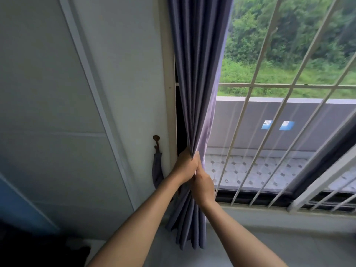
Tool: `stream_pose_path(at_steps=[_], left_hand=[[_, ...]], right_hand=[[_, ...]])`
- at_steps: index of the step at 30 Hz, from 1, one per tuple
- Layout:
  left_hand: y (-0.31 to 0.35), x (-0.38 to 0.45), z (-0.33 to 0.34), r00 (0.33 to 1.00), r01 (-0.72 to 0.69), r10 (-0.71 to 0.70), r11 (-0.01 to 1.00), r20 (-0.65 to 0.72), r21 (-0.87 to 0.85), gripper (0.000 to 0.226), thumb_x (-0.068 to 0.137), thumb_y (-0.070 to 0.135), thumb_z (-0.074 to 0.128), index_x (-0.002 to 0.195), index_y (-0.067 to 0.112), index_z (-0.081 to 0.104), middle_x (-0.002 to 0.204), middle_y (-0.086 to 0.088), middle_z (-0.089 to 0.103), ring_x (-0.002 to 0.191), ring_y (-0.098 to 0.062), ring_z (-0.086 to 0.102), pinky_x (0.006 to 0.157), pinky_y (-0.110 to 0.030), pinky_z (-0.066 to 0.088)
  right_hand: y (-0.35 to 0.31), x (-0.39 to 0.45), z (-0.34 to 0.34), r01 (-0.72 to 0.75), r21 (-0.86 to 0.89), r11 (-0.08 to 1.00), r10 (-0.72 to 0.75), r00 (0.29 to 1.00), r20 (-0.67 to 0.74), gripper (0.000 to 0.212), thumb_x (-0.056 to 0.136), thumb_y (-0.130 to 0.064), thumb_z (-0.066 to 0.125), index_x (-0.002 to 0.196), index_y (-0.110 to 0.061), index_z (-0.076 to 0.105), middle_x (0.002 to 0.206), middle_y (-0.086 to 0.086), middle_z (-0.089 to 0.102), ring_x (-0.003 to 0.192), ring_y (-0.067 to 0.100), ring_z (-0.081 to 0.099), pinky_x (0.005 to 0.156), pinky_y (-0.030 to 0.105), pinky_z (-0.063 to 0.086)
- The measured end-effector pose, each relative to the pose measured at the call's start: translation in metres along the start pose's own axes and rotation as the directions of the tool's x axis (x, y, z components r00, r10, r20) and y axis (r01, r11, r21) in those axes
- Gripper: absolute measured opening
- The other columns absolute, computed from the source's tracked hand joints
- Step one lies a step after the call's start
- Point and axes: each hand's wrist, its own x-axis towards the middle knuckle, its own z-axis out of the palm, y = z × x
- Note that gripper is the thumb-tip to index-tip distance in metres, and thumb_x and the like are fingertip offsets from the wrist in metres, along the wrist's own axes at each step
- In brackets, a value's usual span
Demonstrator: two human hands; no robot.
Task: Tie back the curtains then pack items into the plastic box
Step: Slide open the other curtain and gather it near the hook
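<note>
Gathered grey curtain (194,78) at the window's left edge — left hand (185,164) above, right hand (202,185) just below, fingers of both curled tight round its bunched folds; tie-back (157,170) on wall hook (156,138) — beside.

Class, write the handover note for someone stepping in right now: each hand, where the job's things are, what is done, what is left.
Left hand: grips the gathered curtain.
Right hand: grips the same bunch just below.
Curtain: bunched at the window's left edge.
Tieback: hangs unused from the wall hook, left of the hands.
Done: curtain gathered.
Left: wrap and fasten the tieback, then pack the plastic box, which is not in view.
</note>
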Motion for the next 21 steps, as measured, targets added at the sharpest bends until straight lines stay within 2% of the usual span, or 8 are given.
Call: stream_pose_path(at_steps=[2,4,6,8,9,13,16,21], left_hand=[[-0.009,-0.001,0.003,1.0,-0.016,0.016,0.999,0.014,-0.034,0.036,0.098,0.036,0.043,0.126,0.018,0.053,0.114,0.0,0.063,0.103,-0.015,0.061,0.08,-0.018,0.044],[-0.022,-0.003,0.005,0.998,-0.047,0.047,0.999,0.048,-0.015,0.049,0.092,0.05,0.05,0.129,0.017,0.052,0.114,0.001,0.065,0.104,-0.013,0.062,0.081,-0.013,0.046],[-0.036,-0.008,0.006,0.997,-0.05,0.052,0.998,0.059,-0.029,0.053,0.09,0.055,0.049,0.13,0.02,0.05,0.114,0.005,0.064,0.103,-0.007,0.061,0.08,-0.007,0.044],[-0.047,-0.012,0.007,1.0,0.01,-0.005,0.982,0.031,-0.191,0.052,0.092,0.059,0.038,0.127,0.026,0.055,0.118,0.006,0.064,0.108,-0.005,0.059,0.088,-0.015,0.044],[-0.052,-0.013,0.008,0.999,0.032,-0.031,0.969,0.007,-0.245,0.051,0.094,0.058,0.033,0.124,0.026,0.059,0.118,0.005,0.065,0.109,-0.005,0.06,0.09,-0.019,0.044],[-0.054,-0.006,0.011,0.993,-0.014,-0.007,0.983,-0.114,-0.184,0.039,0.103,0.035,0.032,0.123,0.017,0.06,0.116,-0.005,0.066,0.111,-0.016,0.06,0.097,-0.033,0.047],[-0.054,0.007,0.011,0.988,-0.086,0.081,0.996,-0.13,-0.032,0.035,0.102,0.026,0.038,0.134,0.022,0.052,0.121,0.001,0.065,0.11,-0.009,0.06,0.096,-0.023,0.047],[-0.063,0.036,0.013,0.99,-0.094,0.099,0.994,-0.099,0.052,0.045,0.095,0.008,0.053,0.138,0.014,0.046,0.102,0.0,0.067,0.099,-0.016,0.065,0.08,-0.01,0.05]], right_hand=[[0.006,-0.001,0.003,0.024,-0.01,1.0,-0.024,1.0,-0.006,0.076,0.092,-0.004,0.037,0.151,-0.037,0.002,0.09,0.002,0.062,0.07,0.026,0.058,0.056,0.031,0.039],[0.012,0.002,0.005,0.06,-0.001,0.998,-0.06,0.998,-0.018,0.058,0.095,-0.012,0.035,0.149,-0.031,0.02,0.1,0.002,0.064,0.079,0.028,0.062,0.06,0.032,0.044],[0.014,0.004,0.002,0.067,0.028,0.997,-0.067,0.998,0.011,0.039,0.096,-0.018,0.032,0.133,-0.025,0.043,0.099,-0.001,0.064,0.083,0.026,0.062,0.062,0.032,0.044],[0.015,0.004,-0.002,0.063,0.058,0.996,-0.065,0.997,0.036,0.035,0.097,-0.018,0.033,0.127,-0.027,0.048,0.093,-0.008,0.058,0.079,0.017,0.055,0.059,0.025,0.037],[0.016,0.003,-0.004,0.083,0.066,0.994,-0.085,0.996,0.032,0.037,0.096,-0.016,0.034,0.128,-0.028,0.047,0.093,-0.008,0.057,0.078,0.016,0.053,0.058,0.022,0.035],[0.026,0.0,-0.008,0.153,0.034,0.988,-0.155,0.987,0.049,0.035,0.093,-0.008,0.038,0.126,-0.014,0.049,0.092,-0.004,0.057,0.081,0.025,0.057,0.059,0.024,0.033],[0.028,0.001,-0.019,0.161,0.001,0.987,-0.161,0.986,0.049,0.037,0.089,-0.003,0.041,0.124,-0.011,0.052,0.092,0.003,0.062,0.08,0.029,0.058,0.06,0.031,0.041],[0.035,-0.002,-0.034,0.146,0.006,0.989,-0.146,0.987,0.073,0.03,0.085,0.001,0.042,0.11,-0.01,0.056,0.088,0.003,0.057,0.073,0.021,0.044,0.053,0.022,0.029]])
